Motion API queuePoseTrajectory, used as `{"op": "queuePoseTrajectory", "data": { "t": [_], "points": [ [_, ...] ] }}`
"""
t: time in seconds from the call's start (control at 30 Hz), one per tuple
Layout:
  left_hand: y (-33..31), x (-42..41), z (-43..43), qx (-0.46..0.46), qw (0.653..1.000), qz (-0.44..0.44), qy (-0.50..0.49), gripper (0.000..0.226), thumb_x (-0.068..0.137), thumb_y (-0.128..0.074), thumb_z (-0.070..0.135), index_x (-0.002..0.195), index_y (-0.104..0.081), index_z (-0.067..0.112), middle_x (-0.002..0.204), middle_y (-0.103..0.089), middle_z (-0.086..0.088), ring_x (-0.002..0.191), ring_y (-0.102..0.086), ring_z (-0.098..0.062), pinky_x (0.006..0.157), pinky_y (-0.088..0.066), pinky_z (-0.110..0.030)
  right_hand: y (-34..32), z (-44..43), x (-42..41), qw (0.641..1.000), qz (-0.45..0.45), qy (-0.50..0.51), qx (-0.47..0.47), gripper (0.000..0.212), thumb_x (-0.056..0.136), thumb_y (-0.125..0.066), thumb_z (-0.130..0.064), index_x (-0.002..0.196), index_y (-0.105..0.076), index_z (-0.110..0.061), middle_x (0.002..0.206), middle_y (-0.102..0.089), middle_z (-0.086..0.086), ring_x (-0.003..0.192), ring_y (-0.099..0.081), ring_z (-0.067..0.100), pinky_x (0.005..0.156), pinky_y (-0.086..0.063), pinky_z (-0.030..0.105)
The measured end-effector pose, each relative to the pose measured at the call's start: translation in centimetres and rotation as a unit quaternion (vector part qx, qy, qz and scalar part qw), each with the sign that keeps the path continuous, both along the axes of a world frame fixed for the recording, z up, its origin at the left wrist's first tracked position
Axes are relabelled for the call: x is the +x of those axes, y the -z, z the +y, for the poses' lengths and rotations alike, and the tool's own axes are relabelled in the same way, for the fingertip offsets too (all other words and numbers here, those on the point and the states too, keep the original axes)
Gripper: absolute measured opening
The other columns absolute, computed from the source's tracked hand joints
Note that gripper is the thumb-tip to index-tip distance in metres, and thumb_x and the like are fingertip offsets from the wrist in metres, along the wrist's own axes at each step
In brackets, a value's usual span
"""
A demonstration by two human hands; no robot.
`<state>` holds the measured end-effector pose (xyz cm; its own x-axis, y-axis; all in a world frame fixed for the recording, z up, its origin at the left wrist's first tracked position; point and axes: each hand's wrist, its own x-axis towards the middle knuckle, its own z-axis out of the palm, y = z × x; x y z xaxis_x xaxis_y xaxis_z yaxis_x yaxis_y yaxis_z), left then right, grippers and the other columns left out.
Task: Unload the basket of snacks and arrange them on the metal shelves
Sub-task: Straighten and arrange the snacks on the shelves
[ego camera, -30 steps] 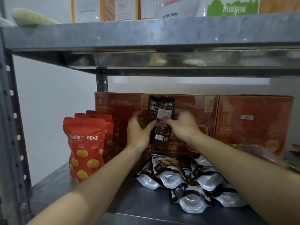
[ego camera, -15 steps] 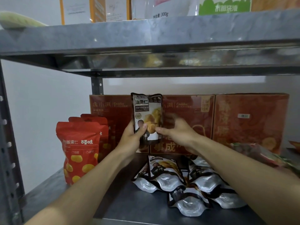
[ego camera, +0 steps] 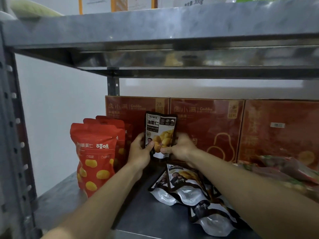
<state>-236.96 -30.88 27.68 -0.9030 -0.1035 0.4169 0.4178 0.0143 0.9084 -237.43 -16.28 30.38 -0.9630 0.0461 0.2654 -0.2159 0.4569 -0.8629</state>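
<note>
L hand (ego camera: 139, 152) & R hand (ego camera: 179, 149) each pinched a lower side of the pouch (ego camera: 160, 133), long axis upright btwn them, above the shelf (ego camera: 65, 200), boxes (ego camera: 207, 128) just beyond, both hands equally near.

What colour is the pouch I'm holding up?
The pouch is black and white with yellow nuts pictured; head view.

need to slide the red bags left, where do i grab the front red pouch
Pinch the flat sealed top strip of the front red pouch, coming from the front. It stands upright with that strip free, and more red pouches crowd behind it.
</note>
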Motion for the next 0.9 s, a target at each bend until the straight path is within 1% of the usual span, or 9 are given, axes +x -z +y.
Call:
{"op": "queuePoseTrajectory", "data": {
  "t": [0.13,0.3,0.5,0.57,0.67,0.73,0.8,0.87,0.9],
  "points": [
    [1.1,-0.8,-0.3,0.001,0.999,-0.033,-0.009,0.031,0.096,-0.057,0.006,0.123,-0.058,0.021,0.111,-0.069,-0.001,0.106,-0.065,-0.018,0.095,-0.052,-0.036,1.2,-0.4,-1.5,0.999,-0.032,0.000,0.031,0.062,0.064,-0.091,-0.010,0.120,-0.063,-0.012,0.112,-0.070,0.002,0.107,-0.066,0.019,0.101,-0.051,0.037],
    [2.3,-1.3,-0.1,-0.005,0.998,-0.064,-0.005,0.029,0.095,-0.057,0.005,0.120,-0.058,0.019,0.109,-0.069,-0.003,0.104,-0.065,-0.019,0.098,-0.051,-0.042,1.9,-0.4,-2.5,0.997,-0.046,0.011,0.067,0.062,0.061,-0.093,-0.014,0.117,-0.065,-0.013,0.111,-0.071,0.004,0.105,-0.067,0.022,0.098,-0.053,0.041],
    [2.4,-1.2,0.0,-0.026,0.997,-0.068,-0.006,0.039,0.095,-0.058,0.007,0.132,-0.051,0.018,0.120,-0.065,-0.004,0.110,-0.061,-0.018,0.101,-0.048,-0.038,1.9,-0.3,-2.2,0.996,-0.046,-0.001,0.076,0.057,0.067,-0.090,-0.011,0.117,-0.063,-0.014,0.117,-0.068,0.002,0.111,-0.064,0.021,0.103,-0.049,0.041],
    [2.3,-0.9,0.1,-0.039,0.997,-0.061,-0.019,0.044,0.095,-0.059,0.009,0.136,-0.046,0.017,0.123,-0.061,0.002,0.110,-0.058,-0.014,0.098,-0.046,-0.030,1.5,-0.2,-1.7,0.993,-0.054,0.001,0.107,0.060,0.067,-0.090,-0.015,0.120,-0.061,-0.013,0.119,-0.066,0.000,0.114,-0.061,0.018,0.105,-0.047,0.036],
    [1.7,-0.2,0.2,-0.066,0.996,-0.047,-0.047,0.051,0.095,-0.060,0.009,0.141,-0.039,0.014,0.118,-0.054,0.006,0.106,-0.049,-0.007,0.089,-0.037,-0.021,-0.2,0.4,-0.3,0.984,-0.078,0.010,0.159,0.056,0.069,-0.090,-0.023,0.116,-0.062,-0.011,0.110,-0.065,-0.003,0.109,-0.060,0.017,0.091,-0.048,0.028],
    [1.4,0.2,0.3,-0.087,0.994,-0.045,-0.056,0.056,0.094,-0.061,0.009,0.144,-0.035,0.013,0.121,-0.054,0.005,0.111,-0.050,-0.009,0.091,-0.038,-0.023,-1.7,1.1,0.9,0.979,-0.081,0.035,0.186,0.058,0.070,-0.089,-0.031,0.117,-0.061,-0.011,0.110,-0.064,0.001,0.107,-0.060,0.020,0.083,-0.047,0.028],
    [1.3,0.6,0.3,-0.117,0.990,-0.044,-0.061,0.057,0.093,-0.062,0.010,0.143,-0.036,0.015,0.127,-0.057,0.000,0.116,-0.053,-0.015,0.093,-0.039,-0.026,-3.0,1.9,2.0,0.972,-0.074,0.056,0.214,0.061,0.071,-0.087,-0.036,0.119,-0.060,-0.010,0.116,-0.064,0.005,0.110,-0.060,0.023,0.084,-0.048,0.030],
    [1.1,1.3,0.4,-0.151,0.985,-0.042,-0.067,0.052,0.092,-0.064,0.010,0.138,-0.041,0.015,0.127,-0.057,-0.005,0.115,-0.055,-0.018,0.090,-0.040,-0.026,-3.9,2.6,3.1,0.967,-0.071,0.063,0.235,0.062,0.071,-0.087,-0.041,0.119,-0.060,-0.011,0.118,-0.064,0.006,0.111,-0.060,0.024,0.086,-0.050,0.030],
    [1.0,1.8,0.4,-0.168,0.981,-0.039,-0.084,0.051,0.091,-0.064,0.010,0.137,-0.041,0.013,0.128,-0.056,-0.006,0.119,-0.053,-0.021,0.093,-0.040,-0.027,-4.1,3.0,3.6,0.965,-0.072,0.064,0.246,0.062,0.070,-0.087,-0.042,0.118,-0.060,-0.012,0.117,-0.065,0.006,0.109,-0.061,0.024,0.086,-0.050,0.030]
  ]
}}
